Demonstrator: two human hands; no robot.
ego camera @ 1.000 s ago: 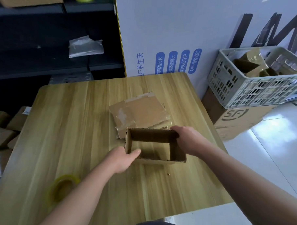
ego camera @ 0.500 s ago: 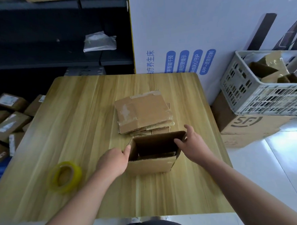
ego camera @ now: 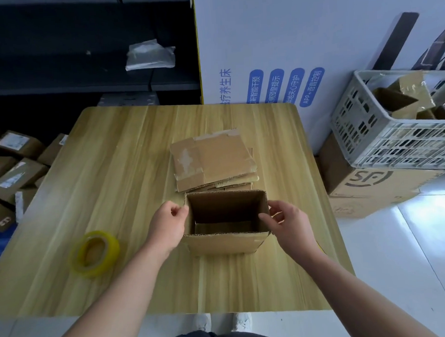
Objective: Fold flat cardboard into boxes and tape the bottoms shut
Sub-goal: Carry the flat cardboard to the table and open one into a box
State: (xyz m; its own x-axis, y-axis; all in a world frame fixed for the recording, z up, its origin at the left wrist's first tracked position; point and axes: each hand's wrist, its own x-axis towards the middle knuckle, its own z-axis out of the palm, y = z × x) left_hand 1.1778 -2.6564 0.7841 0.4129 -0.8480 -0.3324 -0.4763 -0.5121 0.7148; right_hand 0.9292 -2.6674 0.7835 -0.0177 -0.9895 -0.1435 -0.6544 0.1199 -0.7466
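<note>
An opened brown cardboard box (ego camera: pixel 226 242) stands upright on the wooden table (ego camera: pixel 109 173), its top open toward me, one inner flap lying at the bottom. My left hand (ego camera: pixel 167 224) presses against the box's left wall, fingers curled at the rim. My right hand (ego camera: pixel 287 221) pinches the right wall, thumb inside the rim. Just behind the box lies a stack of flat cardboard (ego camera: pixel 212 160). A roll of yellowish clear tape (ego camera: pixel 94 253) rests on the table left of my left forearm.
A grey plastic crate (ego camera: pixel 393 140) with cardboard boxes sits on a printed carton (ego camera: pixel 367 190) on the floor at right. Taped parcels (ego camera: pixel 12 162) are piled on the floor at left. A white panel and dark shelves stand behind the table.
The box has been squared up and set upright nearer to me. My hands shifted from its ends to its two side walls. The view has tilted down.
</note>
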